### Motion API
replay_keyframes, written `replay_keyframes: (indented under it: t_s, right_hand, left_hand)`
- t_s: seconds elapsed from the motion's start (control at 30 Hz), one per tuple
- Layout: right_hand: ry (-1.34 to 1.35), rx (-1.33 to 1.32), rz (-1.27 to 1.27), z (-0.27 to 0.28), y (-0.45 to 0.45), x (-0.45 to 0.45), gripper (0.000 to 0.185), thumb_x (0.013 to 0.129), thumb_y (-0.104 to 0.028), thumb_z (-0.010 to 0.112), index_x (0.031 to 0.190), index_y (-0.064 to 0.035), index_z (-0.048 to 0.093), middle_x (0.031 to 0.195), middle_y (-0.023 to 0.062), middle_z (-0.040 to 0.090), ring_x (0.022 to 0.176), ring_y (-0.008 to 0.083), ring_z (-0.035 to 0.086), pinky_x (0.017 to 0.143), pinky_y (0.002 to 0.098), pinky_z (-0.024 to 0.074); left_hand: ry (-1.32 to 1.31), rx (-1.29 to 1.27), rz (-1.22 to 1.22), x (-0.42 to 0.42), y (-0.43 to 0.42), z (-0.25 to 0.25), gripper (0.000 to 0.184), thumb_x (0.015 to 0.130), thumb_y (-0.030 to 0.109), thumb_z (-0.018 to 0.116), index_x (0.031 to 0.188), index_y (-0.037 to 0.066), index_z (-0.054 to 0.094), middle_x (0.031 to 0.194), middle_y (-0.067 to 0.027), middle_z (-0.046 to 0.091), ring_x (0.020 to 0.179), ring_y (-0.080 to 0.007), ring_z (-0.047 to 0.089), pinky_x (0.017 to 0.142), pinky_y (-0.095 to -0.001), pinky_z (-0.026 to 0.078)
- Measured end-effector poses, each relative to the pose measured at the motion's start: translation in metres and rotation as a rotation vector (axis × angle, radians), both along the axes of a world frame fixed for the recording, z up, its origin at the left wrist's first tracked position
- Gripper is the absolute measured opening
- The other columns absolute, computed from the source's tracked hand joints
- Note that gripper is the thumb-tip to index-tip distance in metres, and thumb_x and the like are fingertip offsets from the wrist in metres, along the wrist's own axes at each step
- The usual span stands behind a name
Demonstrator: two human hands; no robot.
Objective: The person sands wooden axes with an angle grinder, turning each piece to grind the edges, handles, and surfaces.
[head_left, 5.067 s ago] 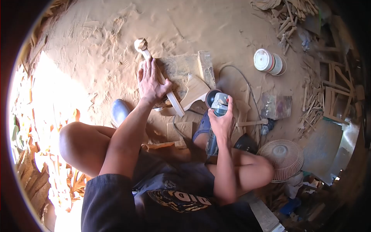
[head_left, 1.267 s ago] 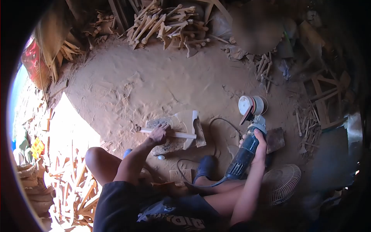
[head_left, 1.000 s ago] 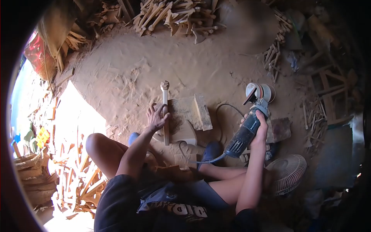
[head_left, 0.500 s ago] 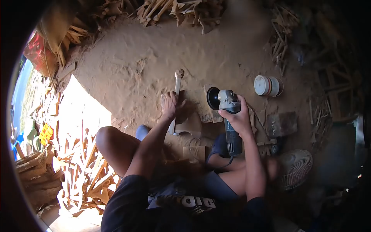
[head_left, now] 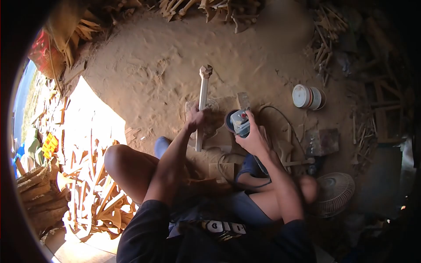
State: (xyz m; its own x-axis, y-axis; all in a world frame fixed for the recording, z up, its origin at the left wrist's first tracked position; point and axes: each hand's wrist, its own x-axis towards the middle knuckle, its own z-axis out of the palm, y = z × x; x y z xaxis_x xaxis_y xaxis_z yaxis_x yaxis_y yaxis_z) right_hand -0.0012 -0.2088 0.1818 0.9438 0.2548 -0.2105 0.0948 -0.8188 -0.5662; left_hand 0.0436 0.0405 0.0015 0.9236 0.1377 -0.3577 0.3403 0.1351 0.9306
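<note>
My left hand point(head_left: 195, 117) is closed round the middle of a long wooden piece point(head_left: 203, 94) with a faceted knob at its far end. That piece lies lengthwise over a dusty block point(head_left: 243, 101). In my right hand point(head_left: 254, 139) is an angle grinder point(head_left: 240, 123), gripped near its head, its round disc turned left toward the block. A small gap shows between disc and wooden piece. Below the block is a curved pale wooden part point(head_left: 220, 139), partly in shadow. The grinder's body is mostly hidden by my right hand and forearm.
A white bucket point(head_left: 302, 96) stands at the right, with a grey box point(head_left: 323, 142) below it. A fan point(head_left: 334, 193) is beside my right knee. The grinder's cable point(head_left: 287, 117) curves over the sandy floor. Wooden parts are piled at the left point(head_left: 98, 193) and top point(head_left: 210, 8).
The grinder has moved down and left, closer to the wooden piece, and its head has tilted. My left hand has gone from spread fingers to a closed grip on the piece.
</note>
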Motion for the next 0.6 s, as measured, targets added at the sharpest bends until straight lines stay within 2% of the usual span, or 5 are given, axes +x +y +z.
replay_keyframes:
  t_s: [0.17, 0.27, 0.37, 0.47, 0.6]
  right_hand:
    - [0.077, -0.239, 0.088, -0.011, 0.024, -0.002, 0.090, 0.077, -0.027, 0.074, 0.154, -0.0188, 0.030, 0.100, 0.0321, 0.069, 0.099, 0.0532, 0.065, 0.091, 0.0608, 0.0496]
    - [0.093, -0.322, 0.135, -0.027, 0.030, -0.004, 0.089, 0.078, -0.030, 0.072, 0.155, -0.0193, 0.029, 0.101, 0.0322, 0.069, 0.100, 0.0534, 0.065, 0.091, 0.0622, 0.0491]
    - [0.109, -0.340, 0.157, -0.028, 0.036, -0.004, 0.087, 0.078, -0.031, 0.072, 0.154, -0.0188, 0.030, 0.101, 0.0323, 0.069, 0.099, 0.0529, 0.065, 0.090, 0.0617, 0.0496]
    - [0.138, -0.294, 0.151, -0.026, 0.041, -0.001, 0.087, 0.078, -0.030, 0.072, 0.153, -0.0178, 0.031, 0.101, 0.0327, 0.069, 0.098, 0.0523, 0.065, 0.090, 0.0617, 0.0500]
    - [0.143, -0.247, 0.161, -0.040, 0.041, 0.001, 0.086, 0.077, -0.026, 0.072, 0.153, -0.0164, 0.032, 0.101, 0.0331, 0.069, 0.097, 0.0515, 0.066, 0.089, 0.0620, 0.0504]
  left_hand:
    - [-0.088, 0.302, 0.092, -0.003, -0.002, -0.015, 0.031, 0.095, 0.032, 0.066, 0.097, 0.001, 0.064, 0.076, -0.0040, 0.060, 0.068, -0.0145, 0.055, 0.063, -0.0326, 0.047]
    - [-0.033, 0.317, 0.089, -0.008, -0.006, 0.003, 0.041, 0.097, 0.042, 0.065, 0.094, 0.001, 0.065, 0.075, -0.0055, 0.060, 0.069, -0.0153, 0.054, 0.066, -0.0345, 0.046]
    - [-0.104, 0.283, 0.085, -0.005, -0.007, -0.012, 0.045, 0.096, 0.046, 0.064, 0.097, 0.001, 0.067, 0.072, -0.0040, 0.057, 0.069, -0.0138, 0.052, 0.064, -0.0342, 0.044]
    - [-0.060, 0.306, 0.084, -0.008, -0.008, 0.006, 0.042, 0.098, 0.041, 0.065, 0.096, 0.000, 0.066, 0.074, -0.0090, 0.063, 0.071, -0.0165, 0.056, 0.068, -0.0360, 0.047]
    - [-0.035, 0.328, 0.087, -0.006, -0.008, 0.002, 0.043, 0.098, 0.041, 0.064, 0.099, -0.001, 0.066, 0.075, -0.0095, 0.062, 0.071, -0.0170, 0.056, 0.068, -0.0364, 0.047]
